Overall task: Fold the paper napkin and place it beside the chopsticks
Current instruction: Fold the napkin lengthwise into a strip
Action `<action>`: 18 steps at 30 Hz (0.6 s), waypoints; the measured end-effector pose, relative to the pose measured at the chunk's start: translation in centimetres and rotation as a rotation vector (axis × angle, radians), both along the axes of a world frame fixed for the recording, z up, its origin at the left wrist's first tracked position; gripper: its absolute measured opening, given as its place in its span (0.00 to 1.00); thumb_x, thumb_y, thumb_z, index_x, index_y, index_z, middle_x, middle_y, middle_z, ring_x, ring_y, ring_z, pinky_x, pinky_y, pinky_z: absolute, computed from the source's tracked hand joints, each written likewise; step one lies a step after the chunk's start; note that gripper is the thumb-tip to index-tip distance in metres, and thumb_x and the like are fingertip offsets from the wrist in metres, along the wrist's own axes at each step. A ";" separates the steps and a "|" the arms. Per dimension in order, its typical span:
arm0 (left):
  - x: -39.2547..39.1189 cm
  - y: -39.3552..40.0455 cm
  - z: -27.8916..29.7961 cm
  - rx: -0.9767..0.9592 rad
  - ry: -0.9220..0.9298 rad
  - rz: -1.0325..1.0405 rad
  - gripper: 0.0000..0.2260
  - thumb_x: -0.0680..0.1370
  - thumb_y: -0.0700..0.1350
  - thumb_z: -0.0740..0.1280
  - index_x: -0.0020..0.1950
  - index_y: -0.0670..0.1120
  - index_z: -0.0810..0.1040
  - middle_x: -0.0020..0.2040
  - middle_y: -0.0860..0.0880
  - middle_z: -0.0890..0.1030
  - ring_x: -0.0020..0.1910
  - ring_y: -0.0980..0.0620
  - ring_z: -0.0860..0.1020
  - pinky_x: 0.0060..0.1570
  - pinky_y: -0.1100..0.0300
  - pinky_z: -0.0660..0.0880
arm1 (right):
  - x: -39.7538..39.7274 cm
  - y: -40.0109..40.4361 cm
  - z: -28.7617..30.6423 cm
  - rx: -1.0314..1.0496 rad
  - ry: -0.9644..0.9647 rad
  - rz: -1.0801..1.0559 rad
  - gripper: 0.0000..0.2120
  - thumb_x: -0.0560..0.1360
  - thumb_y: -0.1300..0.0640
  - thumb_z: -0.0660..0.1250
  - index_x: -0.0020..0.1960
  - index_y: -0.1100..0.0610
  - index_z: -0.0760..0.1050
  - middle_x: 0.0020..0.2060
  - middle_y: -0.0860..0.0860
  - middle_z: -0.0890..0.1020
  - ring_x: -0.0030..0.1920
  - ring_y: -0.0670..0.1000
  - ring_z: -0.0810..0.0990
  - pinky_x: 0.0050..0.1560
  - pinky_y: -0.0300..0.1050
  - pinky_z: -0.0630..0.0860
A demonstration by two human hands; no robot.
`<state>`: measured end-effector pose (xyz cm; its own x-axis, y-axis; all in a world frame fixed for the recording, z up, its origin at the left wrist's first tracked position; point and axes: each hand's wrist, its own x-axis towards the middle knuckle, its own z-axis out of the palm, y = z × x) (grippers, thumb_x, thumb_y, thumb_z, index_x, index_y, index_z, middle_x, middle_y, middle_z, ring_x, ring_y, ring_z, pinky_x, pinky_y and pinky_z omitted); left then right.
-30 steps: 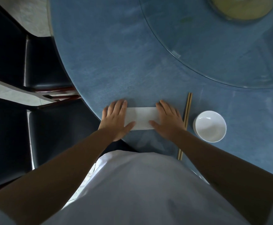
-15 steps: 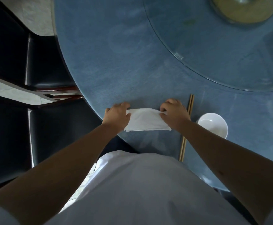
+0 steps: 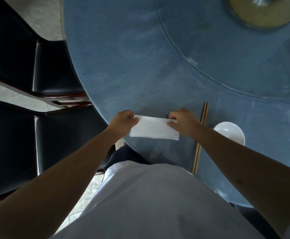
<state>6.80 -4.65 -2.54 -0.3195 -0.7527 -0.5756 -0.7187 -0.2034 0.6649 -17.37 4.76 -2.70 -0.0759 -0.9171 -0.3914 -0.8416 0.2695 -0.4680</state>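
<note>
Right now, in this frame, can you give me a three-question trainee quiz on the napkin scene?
1. True or false: the napkin is pinched at its far corners by both the left hand and the right hand.
2. Which lies nearer the right hand: (a) the chopsticks, (b) the white bowl?
3. What colour is the table?

Key: 1 true; 2 a; 3 blue.

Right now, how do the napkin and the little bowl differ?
The napkin is a flat rectangle of soft paper; the bowl is round and hollow. The napkin is pinched at its far corners by the left hand and right hand, left of the chopsticks; the bowl sits untouched to their right. Both are white.
</note>
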 end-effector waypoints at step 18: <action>-1.6 -2.0 1.0 -0.139 0.094 -0.021 0.06 0.77 0.49 0.67 0.40 0.55 0.75 0.34 0.55 0.76 0.27 0.63 0.73 0.26 0.68 0.69 | 2.1 3.6 0.6 0.206 -0.352 -0.311 0.10 0.74 0.57 0.68 0.34 0.55 0.74 0.28 0.50 0.79 0.28 0.47 0.77 0.34 0.43 0.74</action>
<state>5.17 -6.70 -1.54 -0.3840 -0.8154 -0.4332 -0.6549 -0.0902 0.7503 -15.27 8.37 -2.10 -0.1643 -0.7730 -0.6127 -0.5079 0.5988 -0.6192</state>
